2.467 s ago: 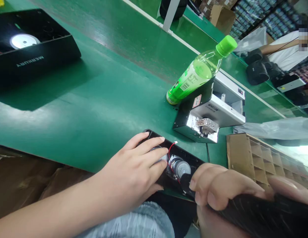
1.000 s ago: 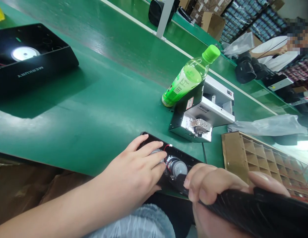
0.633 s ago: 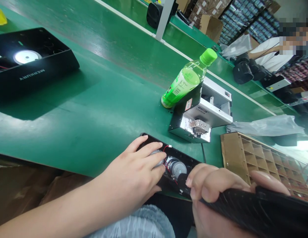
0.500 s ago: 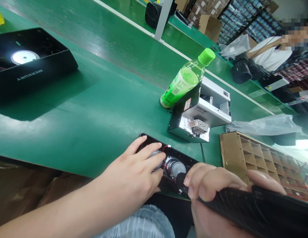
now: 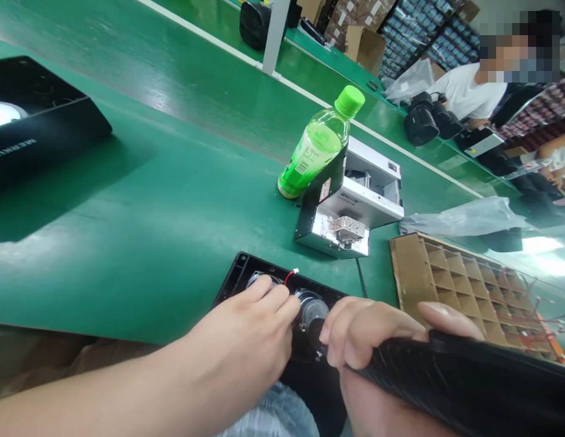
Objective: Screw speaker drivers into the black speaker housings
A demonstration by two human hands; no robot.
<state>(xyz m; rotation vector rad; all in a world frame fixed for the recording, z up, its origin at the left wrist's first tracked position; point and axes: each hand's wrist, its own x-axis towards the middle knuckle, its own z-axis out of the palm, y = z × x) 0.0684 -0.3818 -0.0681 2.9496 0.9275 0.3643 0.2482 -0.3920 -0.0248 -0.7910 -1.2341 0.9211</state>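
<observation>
A black speaker panel [image 5: 264, 263] lies at the table's near edge, partly under my hands. One round silver speaker driver [image 5: 315, 311] shows in it between my hands. Another driver [image 5: 255, 279] is mostly covered by my left hand [image 5: 252, 325], whose fingers are curled together over it; what they pinch, if anything, is hidden. A red wire [image 5: 287, 278] with a white plug sticks up beside my fingertips. My right hand [image 5: 377, 340] is wrapped round a black electric screwdriver [image 5: 468, 382], its front end pointing at the visible driver. The tip itself is hard to make out.
Behind the panel stand a silver-and-black machine [image 5: 355, 203] and a green drink bottle [image 5: 316, 149]. A divided cardboard box [image 5: 414, 267] is at the right. On the left lies a black MERKURY housing [image 5: 59, 127]. A co-worker [image 5: 473, 88] sits across the tables.
My left hand's spread fingers have curled in over the left driver. The panel's far corner is more uncovered. The view has shifted, moving the bottle and machine leftward. My right hand keeps its grip.
</observation>
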